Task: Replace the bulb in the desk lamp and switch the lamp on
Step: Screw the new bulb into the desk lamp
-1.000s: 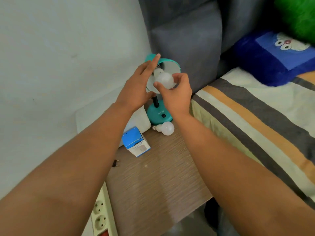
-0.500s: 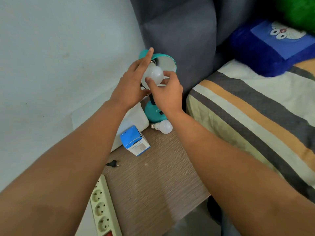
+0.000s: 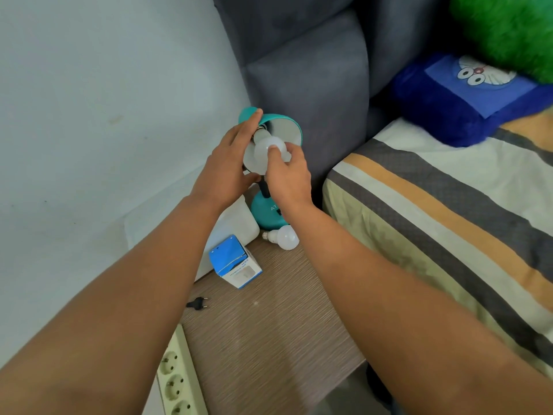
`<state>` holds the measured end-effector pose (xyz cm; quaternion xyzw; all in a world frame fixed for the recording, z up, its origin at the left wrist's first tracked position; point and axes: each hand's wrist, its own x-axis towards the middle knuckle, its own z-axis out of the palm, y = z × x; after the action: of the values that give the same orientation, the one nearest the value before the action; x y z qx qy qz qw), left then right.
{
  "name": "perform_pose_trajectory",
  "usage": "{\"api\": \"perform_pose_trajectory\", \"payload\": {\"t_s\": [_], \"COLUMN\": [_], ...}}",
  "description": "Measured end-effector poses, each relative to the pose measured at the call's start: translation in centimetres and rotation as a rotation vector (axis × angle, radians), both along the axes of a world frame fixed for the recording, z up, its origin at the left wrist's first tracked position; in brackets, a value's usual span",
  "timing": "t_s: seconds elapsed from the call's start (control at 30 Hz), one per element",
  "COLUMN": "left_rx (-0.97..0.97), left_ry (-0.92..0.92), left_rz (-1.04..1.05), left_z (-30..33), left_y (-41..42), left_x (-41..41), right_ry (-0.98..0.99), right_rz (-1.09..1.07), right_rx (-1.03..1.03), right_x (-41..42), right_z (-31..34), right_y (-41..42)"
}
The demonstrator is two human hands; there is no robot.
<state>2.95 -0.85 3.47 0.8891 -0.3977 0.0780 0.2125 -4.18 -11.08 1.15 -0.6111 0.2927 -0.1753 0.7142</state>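
- Power strip is seen at the lower left edge of the worktop, sockets unoccupied where visible. A loose black plug lies on the worktop just beyond it, not inserted; the lamp is judged to be unpowered, which suits bulb work.
- Blue-and-white bulb box stands near the middle of the worktop, its top flap open, probably the new bulb's packaging. A white container sits behind it.
- Left hand is spread open and laid against the teal lamp shade from the left, fingers extended up over the shade's back, thumb below. It is pressed flat rather than closed around anything; the shade is judged to be braced so it cannot swing while the bulb is turned.
- Bulb in the socket is seated at the mouth of the shade, its metal neck partly visible; how far it is threaded in cannot be told.
- Right hand is raised from below, wrist bent upward, fingertips pinched on the bulb's dome in a twisting grip.
- Spare bulb is laid on its side on the worktop, touching the teal lamp base, likely the removed one, parked clear of the hands.
- A striped bed borders the worktop on the right.
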Motion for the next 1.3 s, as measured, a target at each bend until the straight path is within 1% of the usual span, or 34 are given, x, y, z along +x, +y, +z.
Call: {"api": "perform_pose_trajectory", "payload": {"t_s": [0.27,0.4,0.53,0.63,0.8,0.93,1.03,1.17,1.3], "left_rx": [0.029,0.043,0.055,0.049,0.055,0.066,0.065,0.071,0.074], "left_ry": [-0.006,-0.011,-0.029,-0.016,-0.019,-0.024,-0.025,-0.036,-0.035], "left_rz": [0.008,-0.004,0.000,-0.005,0.008,0.009,-0.002,0.005,-0.003], "left_z": [0.1,0.1,0.2,0.3,0.4,0.5,0.4,0.4,0.5], "left_y": [-0.1,-0.1,-0.1,-0.1,-0.1,-0.1,-0.1,-0.1,-0.1], "left_x": [0.0,0.1,0.2,0.2,0.0,-0.1,0.0,0.2,0.1], "right_ry": [0.006,0.029,0.072,0.029,0.019,-0.003,-0.006,0.034,0.020], "right_rz": [-0.015,0.035,0.044,0.027,0.059,0.012,0.012,0.006,-0.062], "right_rx": [-0.084,-0.110,-0.078,-0.013,0.015,-0.019,0.047,0.080,0.102], "right_x": [0.5,0.5,0.7,0.4,0.4,0.7,0.5,0.5,0.6], "right_z": [0.4,0.8,1.3,1.1,1.0,0.5,0.6,0.4,0.4], "right_y": [0.7,0.6,0.3,0.2,0.5,0.5,0.6,0.5,0.4]}}
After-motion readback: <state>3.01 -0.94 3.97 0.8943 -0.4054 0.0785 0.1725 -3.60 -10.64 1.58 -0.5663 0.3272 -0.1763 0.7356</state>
